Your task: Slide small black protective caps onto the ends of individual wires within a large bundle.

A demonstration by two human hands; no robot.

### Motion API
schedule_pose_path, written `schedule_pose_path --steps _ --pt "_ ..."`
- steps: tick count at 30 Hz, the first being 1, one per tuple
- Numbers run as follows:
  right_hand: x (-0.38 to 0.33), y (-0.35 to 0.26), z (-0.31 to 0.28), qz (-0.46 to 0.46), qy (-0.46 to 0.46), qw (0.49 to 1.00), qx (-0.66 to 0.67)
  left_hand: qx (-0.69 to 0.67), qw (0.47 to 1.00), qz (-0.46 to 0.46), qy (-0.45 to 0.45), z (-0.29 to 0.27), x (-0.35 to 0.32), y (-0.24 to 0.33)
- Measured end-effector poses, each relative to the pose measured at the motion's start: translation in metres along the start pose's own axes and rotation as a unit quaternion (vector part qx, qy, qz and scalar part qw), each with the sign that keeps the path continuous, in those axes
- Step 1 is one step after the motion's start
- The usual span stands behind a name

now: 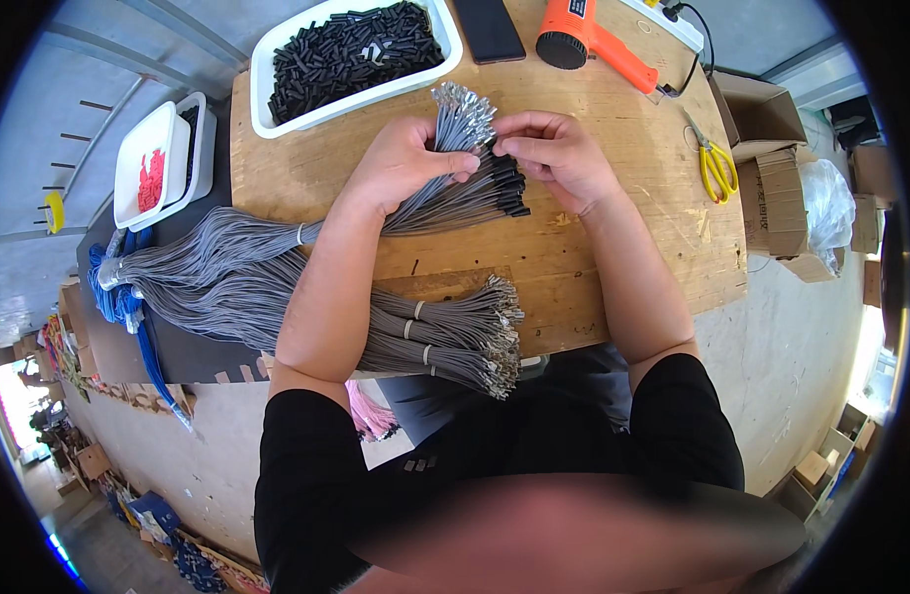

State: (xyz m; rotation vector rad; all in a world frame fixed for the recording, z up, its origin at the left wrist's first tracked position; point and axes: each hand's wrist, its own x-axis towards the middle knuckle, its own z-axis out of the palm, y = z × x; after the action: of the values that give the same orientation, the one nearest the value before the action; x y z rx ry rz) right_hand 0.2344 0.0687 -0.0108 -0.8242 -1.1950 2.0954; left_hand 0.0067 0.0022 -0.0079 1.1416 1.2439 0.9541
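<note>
My left hand [407, 163] is closed around a bundle of thin grey wires [457, 127], whose silvery metal terminals fan out above the thumb. Just right of it, my right hand [559, 158] pinches with thumb and fingertips at the bundle's edge; a small dark bit shows there, too small to name. Below the fingers, several wire ends carry black sleeves [509, 190] and lie spread over the wooden table [663, 218]. Closer to me rest more grey wire bundles [455, 337], tied with pale bands, their metal ends pointing right.
A white tub [262, 94] of loose black sleeves stands at the back left. Left of it is a smaller white tray [128, 148] with red pieces. A black phone [490, 30], an orange heat gun [599, 45] and yellow-handled scissors [714, 170] lie behind and to the right.
</note>
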Motion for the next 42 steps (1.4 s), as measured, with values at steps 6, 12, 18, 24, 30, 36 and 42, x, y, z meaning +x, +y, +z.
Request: schedule_pose_path --steps 6,12,18,24,30,36,42 --pt "0.002 0.008 0.004 -0.035 0.006 0.998 -0.044 0.039 0.999 0.010 0.002 -0.001 0.000 0.002" --pt "0.001 0.008 0.007 -0.047 0.004 0.997 -0.060 -0.010 1.000 0.009 0.016 0.000 0.000 0.002" --pt "0.000 0.009 0.010 -0.063 0.002 0.996 -0.069 0.013 1.000 -0.009 0.004 0.000 0.001 0.001" --pt "0.009 0.004 -0.011 -0.016 -0.007 0.980 0.199 -0.002 0.999 -0.005 0.034 0.000 0.001 -0.001" --pt "0.011 0.002 -0.008 -0.022 0.121 0.958 0.258 -0.004 0.999 -0.007 0.046 -0.001 0.001 0.000" --pt "0.012 0.008 -0.025 -0.011 0.039 0.976 0.216 -0.007 0.999 0.002 0.039 0.001 0.001 0.003" --pt "0.007 0.005 -0.003 -0.014 -0.001 0.996 0.090 -0.018 0.999 -0.001 0.044 -0.001 -0.001 0.004"
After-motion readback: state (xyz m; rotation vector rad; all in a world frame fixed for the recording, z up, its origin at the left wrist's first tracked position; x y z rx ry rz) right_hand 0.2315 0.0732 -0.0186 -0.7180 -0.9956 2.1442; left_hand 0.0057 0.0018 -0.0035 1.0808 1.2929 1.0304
